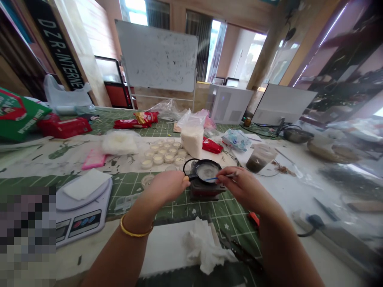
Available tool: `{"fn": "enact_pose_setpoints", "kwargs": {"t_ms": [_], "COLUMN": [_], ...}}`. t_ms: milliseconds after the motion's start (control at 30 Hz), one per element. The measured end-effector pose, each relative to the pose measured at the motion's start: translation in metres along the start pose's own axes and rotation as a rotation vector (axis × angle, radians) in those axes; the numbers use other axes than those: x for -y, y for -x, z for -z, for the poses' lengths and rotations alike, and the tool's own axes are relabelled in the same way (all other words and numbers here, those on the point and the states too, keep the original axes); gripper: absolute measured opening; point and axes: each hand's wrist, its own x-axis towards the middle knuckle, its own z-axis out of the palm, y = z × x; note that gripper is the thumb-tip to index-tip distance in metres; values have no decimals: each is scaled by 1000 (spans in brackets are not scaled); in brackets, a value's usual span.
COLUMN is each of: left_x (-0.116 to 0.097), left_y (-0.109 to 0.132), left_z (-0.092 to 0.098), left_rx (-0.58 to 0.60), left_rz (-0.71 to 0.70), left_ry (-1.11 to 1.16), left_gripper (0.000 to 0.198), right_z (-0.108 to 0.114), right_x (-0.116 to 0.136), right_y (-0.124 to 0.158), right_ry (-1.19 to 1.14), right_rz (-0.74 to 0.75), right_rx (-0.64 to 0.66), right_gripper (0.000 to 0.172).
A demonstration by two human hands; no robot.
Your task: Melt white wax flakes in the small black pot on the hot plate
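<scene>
While the left hand (167, 185) grips the handle of a small black pan (206, 171) on a compact dark heater (206, 191) near the middle of the desk (89, 247), the right hand (239, 187) pinches a thin blue stirrer (217, 178) in its pale contents. Stirring looks like the step in hand, and the next move calls for keeping the pan steady beside the small filled cups (163, 153).

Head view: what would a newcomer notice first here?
At centre, the left hand grips a small black pan resting on a small stove, while the right hand holds a thin stick over it. Just behind stand rows of small cups. A whiteboard dominates the background.
</scene>
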Motion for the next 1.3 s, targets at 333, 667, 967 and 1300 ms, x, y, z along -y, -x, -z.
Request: {"fn": "enact_pose_setpoints", "kwargs": {"t_ms": [333, 667, 967, 1300], "left_x": [0, 1, 0, 1], "left_y": [0, 0, -1, -1], "left_z": [0, -1, -1, -2], "left_rx": [-10, -20, -3, -22], "left_rz": [-4, -9, -10, -7], "left_ry": [3, -2, -1, -6], "left_gripper": [36, 35, 35, 34], "right_z": [1, -5, -1, -1], "right_x": [-2, 3, 3, 1], "right_y": [-2, -4, -1, -1], "right_ry": [17, -6, 4, -1], "right_rz": [-36, -32, -30, -49], "right_rx": [-54, -49, -40, -44], "right_gripper": [25, 22, 21, 22]}}
